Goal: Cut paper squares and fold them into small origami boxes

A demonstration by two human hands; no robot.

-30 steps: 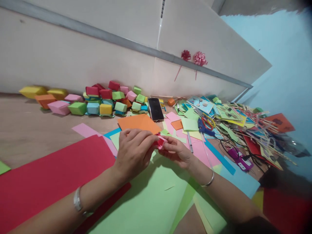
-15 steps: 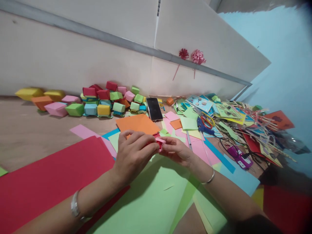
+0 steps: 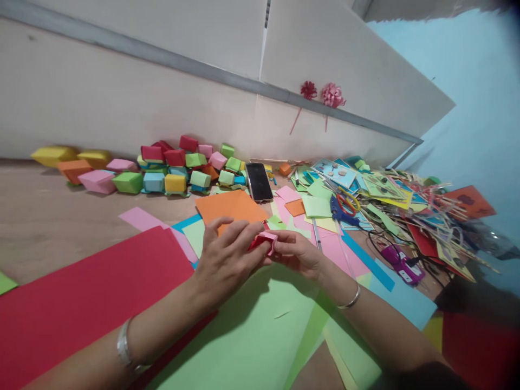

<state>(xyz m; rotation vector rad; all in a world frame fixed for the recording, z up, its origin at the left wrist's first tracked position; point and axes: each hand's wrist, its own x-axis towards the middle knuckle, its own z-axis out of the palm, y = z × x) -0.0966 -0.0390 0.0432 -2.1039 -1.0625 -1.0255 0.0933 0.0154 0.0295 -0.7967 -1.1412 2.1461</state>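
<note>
Above the green sheet point(image 3: 252, 330), with the red sheet point(image 3: 101, 292) to its left, my left hand point(image 3: 227, 254) grips a small folded paper point(image 3: 268, 236), pink and red, partly hiding it, while my right hand point(image 3: 300, 254) pinches its right edge. Just beyond lies an orange sheet point(image 3: 227, 206), then a phone point(image 3: 259, 182) beside colourful paper boxes point(image 3: 175, 184); two flowers point(image 3: 333, 96) show against the wall point(image 3: 162, 103).

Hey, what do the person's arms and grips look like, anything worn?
The left forearm carries a broad silver-coloured bracelet; the right forearm, a thinner silver-coloured bangle. The left grip and right grip are ungloved. Whether the dark area beside the right forearm is sleeve or shadow, I can't tell.
</note>
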